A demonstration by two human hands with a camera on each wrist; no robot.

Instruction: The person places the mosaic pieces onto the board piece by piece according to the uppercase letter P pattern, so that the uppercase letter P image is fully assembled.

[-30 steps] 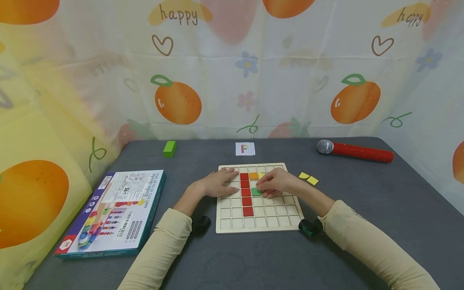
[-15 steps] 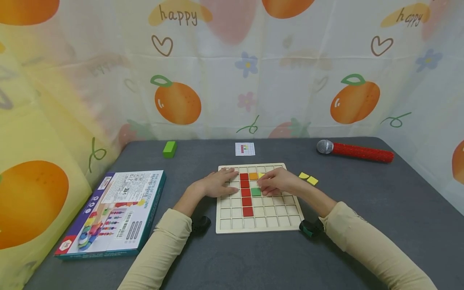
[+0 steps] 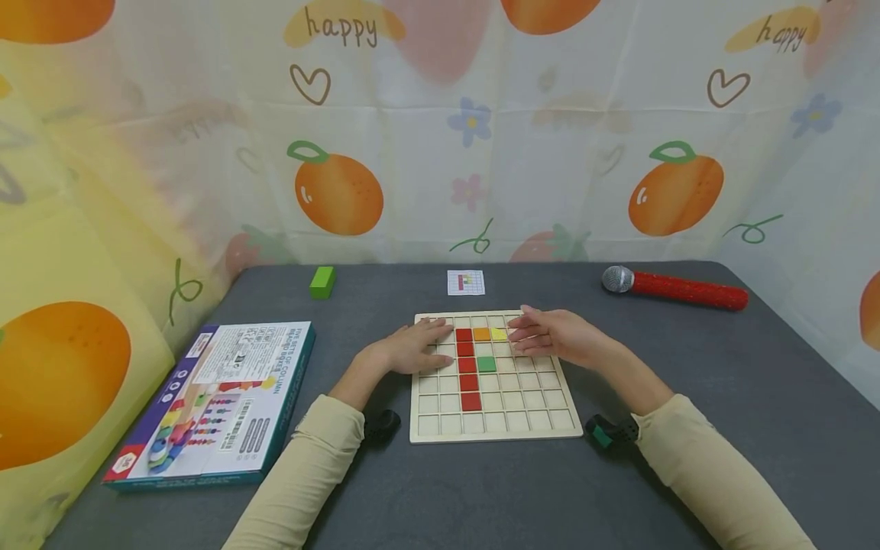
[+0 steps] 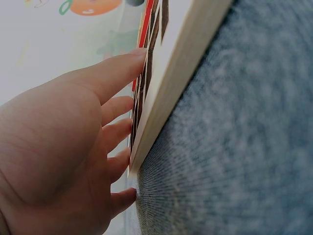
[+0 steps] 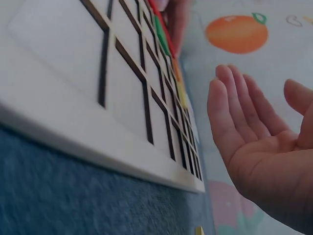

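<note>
A wooden grid board (image 3: 522,424) lies on the dark table. Several red tiles (image 3: 468,366) form a column in it. An orange tile (image 3: 481,334) and a yellow tile (image 3: 498,334) sit to the right of the top red one; a green tile (image 3: 486,364) lies two rows down. My left hand (image 3: 411,349) rests spread on the board's left side, fingertips at its surface in the left wrist view. Over the board's right edge is my right hand (image 3: 565,336), its palm (image 5: 274,166) bare and fingers extended, holding nothing.
A printed toy box (image 3: 220,405) lies at the left. Along the back are a green block (image 3: 321,283), a small grid-pattern card (image 3: 466,283) and a red microphone (image 3: 677,289). A fruit-print curtain (image 3: 412,176) hangs behind the table.
My right hand has let go of the green tile, which sits in its cell, and has moved right with its fingers opening. It now hides the loose yellow tiles. My left hand has stayed put.
</note>
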